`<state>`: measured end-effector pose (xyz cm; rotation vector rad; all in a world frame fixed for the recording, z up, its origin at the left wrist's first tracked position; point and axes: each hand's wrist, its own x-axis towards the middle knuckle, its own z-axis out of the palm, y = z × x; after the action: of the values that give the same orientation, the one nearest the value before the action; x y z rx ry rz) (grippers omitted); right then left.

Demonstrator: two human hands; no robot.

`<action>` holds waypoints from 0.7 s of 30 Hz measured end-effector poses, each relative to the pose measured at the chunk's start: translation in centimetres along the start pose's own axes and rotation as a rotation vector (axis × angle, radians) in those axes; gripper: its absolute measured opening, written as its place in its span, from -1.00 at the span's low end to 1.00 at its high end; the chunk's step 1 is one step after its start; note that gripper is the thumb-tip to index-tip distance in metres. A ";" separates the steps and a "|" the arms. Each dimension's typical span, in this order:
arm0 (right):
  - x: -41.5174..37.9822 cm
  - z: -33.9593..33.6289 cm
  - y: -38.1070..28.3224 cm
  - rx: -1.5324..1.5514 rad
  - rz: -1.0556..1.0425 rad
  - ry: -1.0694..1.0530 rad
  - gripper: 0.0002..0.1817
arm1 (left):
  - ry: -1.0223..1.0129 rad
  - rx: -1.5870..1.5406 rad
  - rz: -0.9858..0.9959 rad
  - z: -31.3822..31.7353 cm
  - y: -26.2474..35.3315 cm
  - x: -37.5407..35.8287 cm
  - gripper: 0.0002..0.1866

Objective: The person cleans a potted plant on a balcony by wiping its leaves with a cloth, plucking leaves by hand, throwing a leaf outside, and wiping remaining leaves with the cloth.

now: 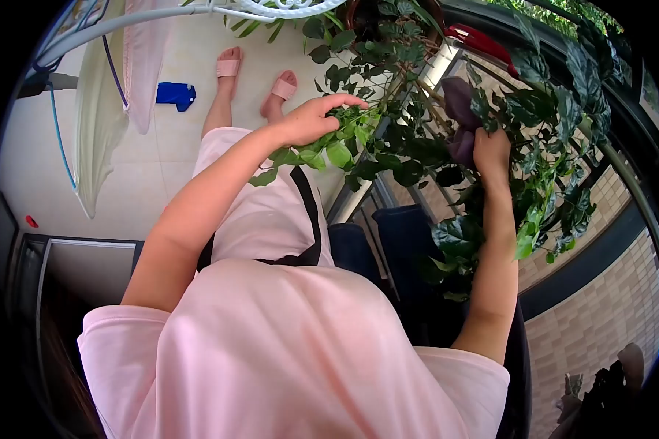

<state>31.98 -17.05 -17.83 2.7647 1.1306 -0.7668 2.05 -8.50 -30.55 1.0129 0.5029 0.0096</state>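
My left hand (307, 121) reaches in among the light green leaves (338, 152) of a trailing plant. Its thumb and a stretched finger stand apart around the foliage, and the other fingers are partly hidden. Over on the right, the fingers of my right hand (492, 152) are closed on a dark purple cloth (460, 106), which bunches up against the darker leaves. Vines (406, 150) hang between the two hands, along the railing. At the top, the plant grows from a brown pot (436, 16).
A black railing (622, 164) curves along the right, with a tiled surface (600, 293) beyond it. Dark blue garments (399, 238) hang beside my waist. At left are a white rack (124, 31), sheer cloths (99, 124) and a blue item (176, 96) on the floor.
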 end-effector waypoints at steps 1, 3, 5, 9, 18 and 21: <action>-0.1 0.3 0.1 -0.051 0.035 -0.095 -0.69 | -0.023 -0.137 -0.065 -0.6 -0.3 0.1 -0.37; 0.0 0.8 -0.1 -0.151 0.104 -0.285 -0.71 | -0.101 -0.308 -0.069 -1.7 -0.3 0.3 -0.40; -0.8 1.4 -1.5 0.107 0.159 -0.234 -0.72 | -0.088 -0.365 -0.115 -2.1 0.1 0.5 -0.42; -1.0 3.0 -1.1 0.767 0.387 -0.231 -0.71 | -0.071 -0.458 -0.158 -3.0 -0.3 0.9 -0.43; -8.9 6.1 -11.4 1.134 0.395 0.303 -0.57 | -0.117 -0.435 -0.262 -4.2 0.4 -0.1 -0.47; -12.0 10.1 -12.0 1.190 0.445 0.366 -0.59 | -0.131 -0.390 -0.159 -4.6 -1.6 0.5 -0.49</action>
<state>12.34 -18.31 -19.51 3.9890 -0.1339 -1.1403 0.31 -5.55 -33.99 0.5860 0.4393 -0.0962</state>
